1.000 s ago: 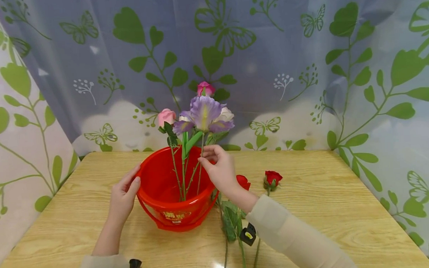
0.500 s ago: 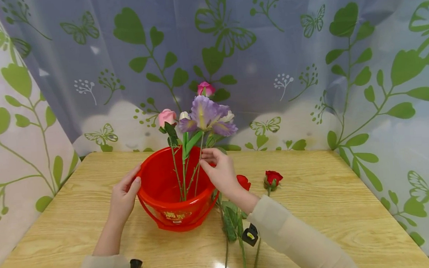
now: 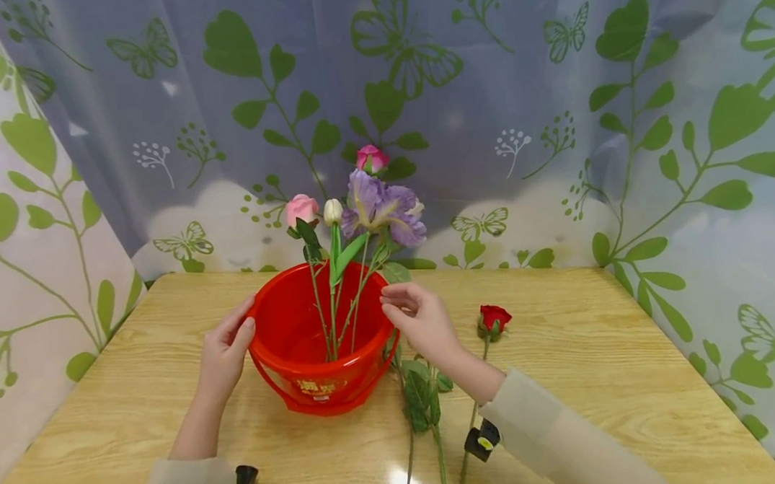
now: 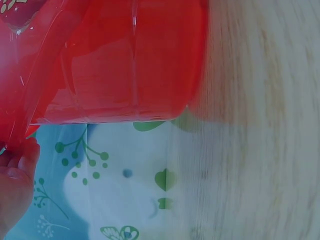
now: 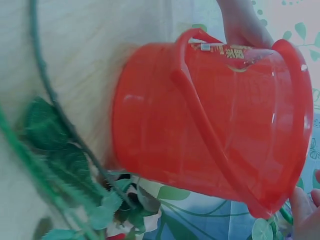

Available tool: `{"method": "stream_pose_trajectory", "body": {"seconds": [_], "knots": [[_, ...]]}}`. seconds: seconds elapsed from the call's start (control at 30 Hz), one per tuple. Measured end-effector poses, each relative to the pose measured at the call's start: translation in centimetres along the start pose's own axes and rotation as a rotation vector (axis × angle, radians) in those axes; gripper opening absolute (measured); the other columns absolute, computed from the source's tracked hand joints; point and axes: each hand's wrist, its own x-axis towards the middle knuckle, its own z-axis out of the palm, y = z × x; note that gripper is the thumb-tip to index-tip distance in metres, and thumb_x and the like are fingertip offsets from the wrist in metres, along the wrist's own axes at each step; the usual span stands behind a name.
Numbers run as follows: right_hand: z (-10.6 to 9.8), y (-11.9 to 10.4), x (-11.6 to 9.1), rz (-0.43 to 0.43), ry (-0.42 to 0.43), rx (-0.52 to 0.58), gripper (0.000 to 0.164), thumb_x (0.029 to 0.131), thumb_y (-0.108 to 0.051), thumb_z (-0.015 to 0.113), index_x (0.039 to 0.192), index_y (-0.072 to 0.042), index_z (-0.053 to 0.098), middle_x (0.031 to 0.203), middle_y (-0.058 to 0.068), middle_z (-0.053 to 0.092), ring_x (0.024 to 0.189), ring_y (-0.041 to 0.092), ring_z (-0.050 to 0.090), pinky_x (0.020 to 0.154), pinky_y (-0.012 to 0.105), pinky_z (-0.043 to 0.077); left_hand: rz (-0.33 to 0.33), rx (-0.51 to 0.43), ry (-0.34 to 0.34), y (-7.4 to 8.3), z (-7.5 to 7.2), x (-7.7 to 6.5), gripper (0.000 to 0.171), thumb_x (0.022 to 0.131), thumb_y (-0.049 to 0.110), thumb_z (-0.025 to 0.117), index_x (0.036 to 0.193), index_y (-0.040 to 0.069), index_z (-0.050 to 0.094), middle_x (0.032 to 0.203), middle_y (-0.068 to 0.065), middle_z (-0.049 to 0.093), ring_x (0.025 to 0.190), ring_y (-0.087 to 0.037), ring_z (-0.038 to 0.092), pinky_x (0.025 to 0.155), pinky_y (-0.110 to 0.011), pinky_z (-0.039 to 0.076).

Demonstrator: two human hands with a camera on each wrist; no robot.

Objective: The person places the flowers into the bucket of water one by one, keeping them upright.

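A red bucket [image 3: 321,367] stands on the table with several artificial flowers leaning in it. Among them are a purple iris [image 3: 382,206], a white tulip [image 3: 333,212], a light pink rose [image 3: 302,211] and a deep pink rose [image 3: 372,158]. A white bloom shows partly behind the iris. My left hand [image 3: 226,350] holds the bucket's left rim between thumb and fingers. At the right rim is my right hand [image 3: 423,323], its fingers loosely bent, apart from the iris stem and holding nothing. In the right wrist view its thumb [image 5: 300,205] appears beside the rim.
Right of the bucket, a red rose [image 3: 493,320] lies on the wooden table [image 3: 582,378]. Leafy green stems [image 3: 420,396] lie nearer the bucket, their blooms hidden by the right hand and forearm. A patterned curtain [image 3: 460,123] hangs behind the table.
My right hand has let go of the iris stem and moved right to the bucket's rim. The iris has turned and leans further right, uncovering the white tulip. My left hand has stayed put.
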Motion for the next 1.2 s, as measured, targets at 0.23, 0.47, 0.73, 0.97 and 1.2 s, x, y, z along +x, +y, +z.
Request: {"method": "stream_pose_trajectory", "body": {"seconds": [0.23, 0.47, 0.73, 0.97, 1.2], "knots": [[-2.0, 1.0, -2.0, 0.047, 0.026, 0.020, 0.020, 0.083, 0.000, 0.058, 0.103, 0.004, 0.059, 0.100, 0.015, 0.061, 0.094, 0.024, 0.057, 0.079, 0.029, 0.048, 0.001, 0.007, -0.007, 0.0, 0.0, 0.1, 0.032, 0.089, 0.001, 0.047, 0.120, -0.008, 0.050, 0.120, -0.025, 0.048, 0.101, 0.008, 0.047, 0.078, -0.009, 0.042], [-4.3, 2.4, -3.9, 0.133, 0.050, -0.008, 0.019, 0.083, -0.004, 0.060, 0.102, 0.002, 0.060, 0.100, 0.012, 0.061, 0.093, 0.020, 0.058, 0.078, 0.027, 0.048, -0.006, 0.002, 0.008, 0.0, 0.1, 0.0, 0.032, 0.089, -0.001, 0.047, 0.119, -0.008, 0.051, 0.120, -0.022, 0.049, 0.100, 0.009, 0.047, 0.077, -0.009, 0.042], [-6.2, 4.2, -6.0, 0.218, 0.105, -0.020, 0.020, 0.082, 0.000, 0.059, 0.101, 0.006, 0.058, 0.101, 0.016, 0.059, 0.093, 0.027, 0.057, 0.076, 0.023, 0.048, -0.025, -0.007, 0.019, 0.3, 0.2, -0.1, 0.032, 0.089, 0.000, 0.047, 0.120, -0.008, 0.050, 0.122, -0.024, 0.047, 0.102, 0.007, 0.047, 0.079, -0.009, 0.041], [-7.3, 5.7, -7.4, 0.309, 0.164, -0.035, 0.020, 0.081, 0.001, 0.060, 0.100, 0.007, 0.059, 0.102, 0.018, 0.059, 0.091, 0.021, 0.058, 0.076, 0.022, 0.047, -0.019, -0.006, 0.022, 0.6, 0.3, -0.1, 0.032, 0.090, 0.001, 0.047, 0.120, -0.009, 0.049, 0.124, -0.024, 0.046, 0.106, 0.005, 0.045, 0.082, -0.009, 0.039], [-8.1, 7.0, -8.3, 0.355, 0.181, -0.034, 0.024, 0.081, 0.001, 0.060, 0.103, 0.010, 0.056, 0.102, 0.021, 0.058, 0.091, 0.021, 0.057, 0.076, 0.022, 0.047, -0.023, -0.020, 0.023, 0.8, 0.4, 0.0, 0.033, 0.089, 0.001, 0.049, 0.120, -0.008, 0.050, 0.125, -0.023, 0.046, 0.106, 0.004, 0.046, 0.081, -0.010, 0.040]]}}
